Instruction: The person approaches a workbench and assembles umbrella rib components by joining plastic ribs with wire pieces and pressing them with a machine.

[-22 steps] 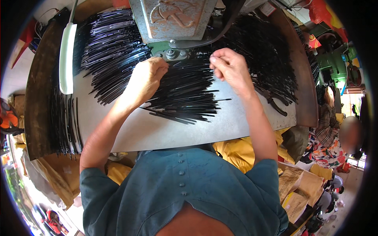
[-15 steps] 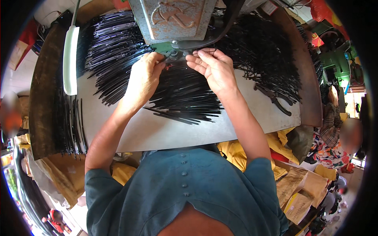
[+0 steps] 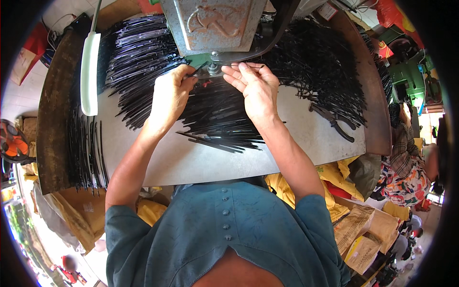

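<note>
Just below the grey metal machine head (image 3: 217, 28), both my hands are raised toward its small bolt-like fitting (image 3: 213, 69). My left hand (image 3: 169, 95), left of the fitting, pinches a thin black rod (image 3: 199, 69) whose end points up toward the machine. On the right side, my right hand (image 3: 258, 88) has its thumb and forefinger closed around a thin dark rod (image 3: 235, 64), mostly hidden by the fingers. Beneath and between the hands lies a pile of long black rods (image 3: 217, 115).
More black rods (image 3: 138, 52) are stacked at the left, and a tangled heap (image 3: 315, 52) sits at the right. Dark-handled pliers (image 3: 332, 119) rest on the grey metal tabletop (image 3: 158, 162). A white lamp tube (image 3: 89, 74) hangs at the left. Another person (image 3: 406, 162) sits at far right.
My left hand has drawn slightly left and away from the fitting, showing more of the rod it pinches. My right hand has shifted a little left, toward the fitting.
</note>
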